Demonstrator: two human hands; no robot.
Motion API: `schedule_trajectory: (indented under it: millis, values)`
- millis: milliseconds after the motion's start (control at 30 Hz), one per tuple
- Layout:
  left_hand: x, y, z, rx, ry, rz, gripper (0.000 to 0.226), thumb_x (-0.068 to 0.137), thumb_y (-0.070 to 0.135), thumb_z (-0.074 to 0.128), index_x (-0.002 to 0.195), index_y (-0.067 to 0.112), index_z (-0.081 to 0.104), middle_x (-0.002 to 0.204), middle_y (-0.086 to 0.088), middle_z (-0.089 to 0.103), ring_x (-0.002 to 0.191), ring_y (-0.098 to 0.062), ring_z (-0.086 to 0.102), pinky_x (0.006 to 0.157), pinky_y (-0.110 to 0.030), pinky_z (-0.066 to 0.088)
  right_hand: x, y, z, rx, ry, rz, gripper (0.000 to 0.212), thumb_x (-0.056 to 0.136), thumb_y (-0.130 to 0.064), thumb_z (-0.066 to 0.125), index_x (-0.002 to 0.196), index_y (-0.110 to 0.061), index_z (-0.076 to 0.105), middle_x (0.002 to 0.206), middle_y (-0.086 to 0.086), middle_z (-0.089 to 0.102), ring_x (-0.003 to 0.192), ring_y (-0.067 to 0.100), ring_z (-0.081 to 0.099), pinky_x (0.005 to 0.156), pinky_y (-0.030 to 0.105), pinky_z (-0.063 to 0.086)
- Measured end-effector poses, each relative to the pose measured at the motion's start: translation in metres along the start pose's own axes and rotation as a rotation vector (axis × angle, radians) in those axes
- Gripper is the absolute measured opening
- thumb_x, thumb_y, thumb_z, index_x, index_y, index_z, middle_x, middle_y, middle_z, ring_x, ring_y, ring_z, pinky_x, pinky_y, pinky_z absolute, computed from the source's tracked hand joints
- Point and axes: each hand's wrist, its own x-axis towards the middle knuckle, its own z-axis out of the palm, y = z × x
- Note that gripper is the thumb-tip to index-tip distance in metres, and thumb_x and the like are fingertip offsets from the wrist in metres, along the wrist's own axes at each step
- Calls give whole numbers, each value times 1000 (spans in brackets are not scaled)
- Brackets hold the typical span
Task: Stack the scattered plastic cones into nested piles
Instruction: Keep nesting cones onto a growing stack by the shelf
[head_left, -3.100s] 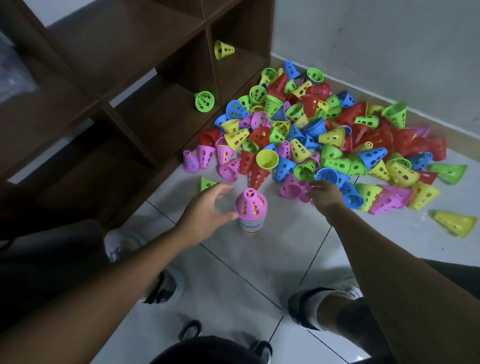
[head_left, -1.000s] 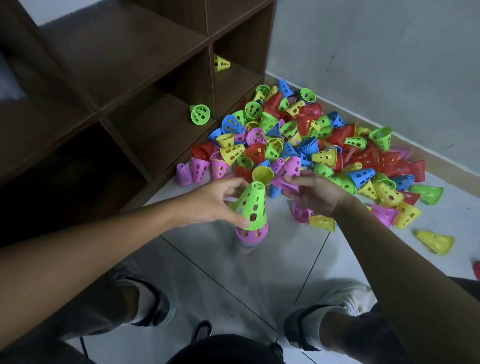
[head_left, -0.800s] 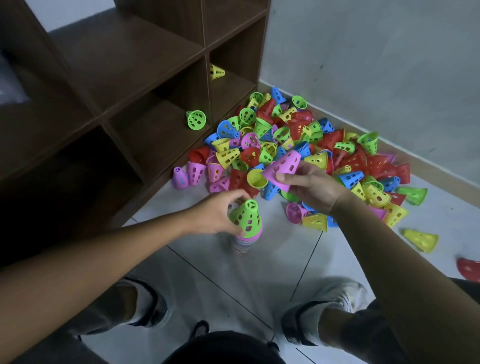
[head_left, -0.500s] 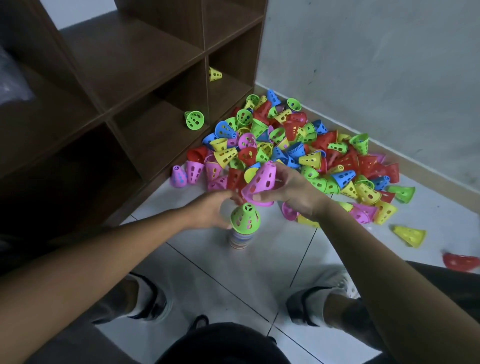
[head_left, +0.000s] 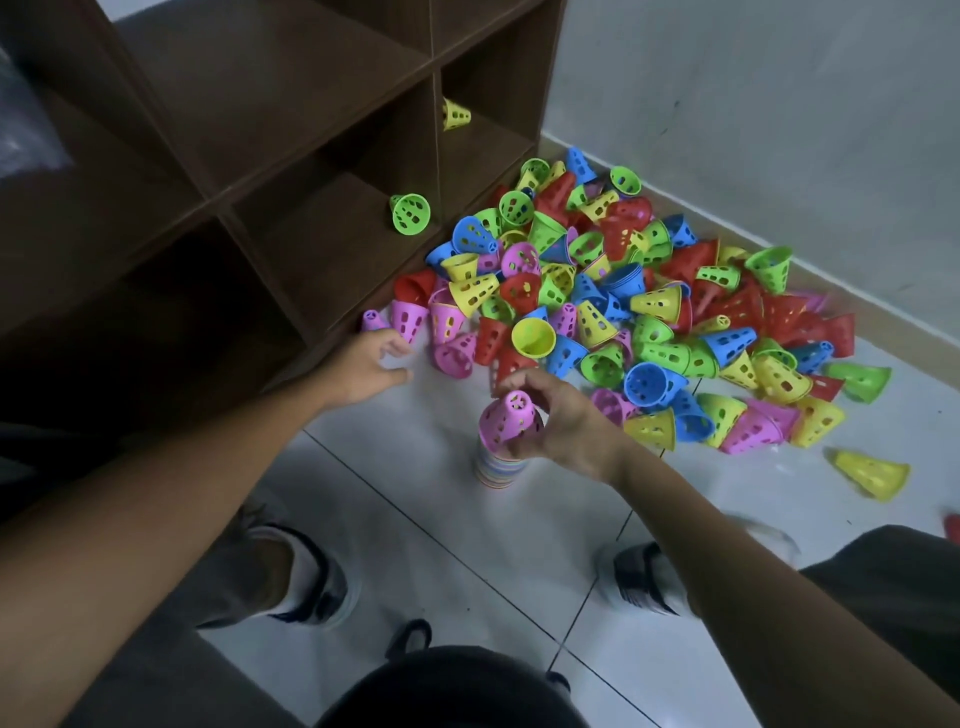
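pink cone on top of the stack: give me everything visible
The pink cone looks like thin glossy plastic with oval holes in its wall and a small cross-shaped opening in its narrow tip. It sits tip up, tilted slightly left, capping the striped nested stack on the tiled floor. The right hand has it in its grip.

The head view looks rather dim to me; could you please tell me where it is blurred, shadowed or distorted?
Head view: dim overall, the lower shelf compartments almost black; slight motion blur on the left hand and on the red cones at the pile's right edge; wide-angle bending slants the shelf uprights; soft sheen on the floor tiles; no harsh glare.
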Motion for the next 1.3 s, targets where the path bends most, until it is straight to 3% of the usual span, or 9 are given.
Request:
schedule_trajectory:
  millis: [200,400,533,633,733,833,1000,1133,1300]
  values:
    - [24,3,-6,-34,69,-16,28,83,7,76,110,8,68,109,-9,70,105,-24,66,95,-35,50,-1,-3,-24,-9,-119,49,69,66,-8,94,126,-21,62,128,-3,64,124,1,55,97,9,43]
    - [42,3,1,50,149,-8,31,83,9,77,113,7,68,112,-10,64,102,-25,62,84,-27,45,3,15,-71,70,-153,120,78,63,-23,91,134,-25,59,135,-12,62,134,-3,47,113,18,34]
    - [51,-3,6,278,282,-16,43,79,17,79,119,16,66,130,-10,50,119,-35,44,96,-39,47,12,55,-97,97,-13,236,78,63,-34,92,134,-36,58,141,-15,57,133,8,51,105,35,50]
    - [57,-12,10,362,244,-91,62,80,20,79,137,20,55,153,-9,32,136,-37,29,106,-45,42,19,85,-109,44,153,292,82,66,-38,89,140,-32,54,145,-10,51,133,13,48,92,24,48]
    - [65,-26,12,357,234,-120,74,79,16,80,146,20,49,160,-12,26,142,-40,24,114,-45,33,23,113,-117,-97,312,345,86,67,-44,88,143,-27,50,146,-1,46,135,20,43,109,38,41]
    - [72,-40,14,366,195,-161,79,77,16,80,149,18,47,154,-15,37,138,-44,32,115,-44,31,29,140,-121,-272,371,370,96,57,-71,83,141,-39,48,152,8,40,143,32,32,116,57,32]
    - [77,-51,21,376,165,-190,71,75,15,81,140,16,55,150,-9,37,125,-44,42,109,-42,37,44,147,-122,-397,404,525,82,81,-46,79,151,-39,36,165,11,9,150,43,10,117,60,20]
    - [80,-54,26,347,234,-161,67,68,4,81,132,6,60,136,-20,39,103,-44,55,95,-44,49,54,157,-119,-435,380,575,74,85,-48,74,149,-40,37,162,10,14,145,46,16,113,61,26]
    - [84,-54,27,356,280,-193,57,69,0,82,123,2,62,131,-24,38,98,-43,54,91,-42,47,58,160,-115,-485,449,542,64,84,-45,76,140,-34,47,149,11,28,137,44,27,108,55,33]
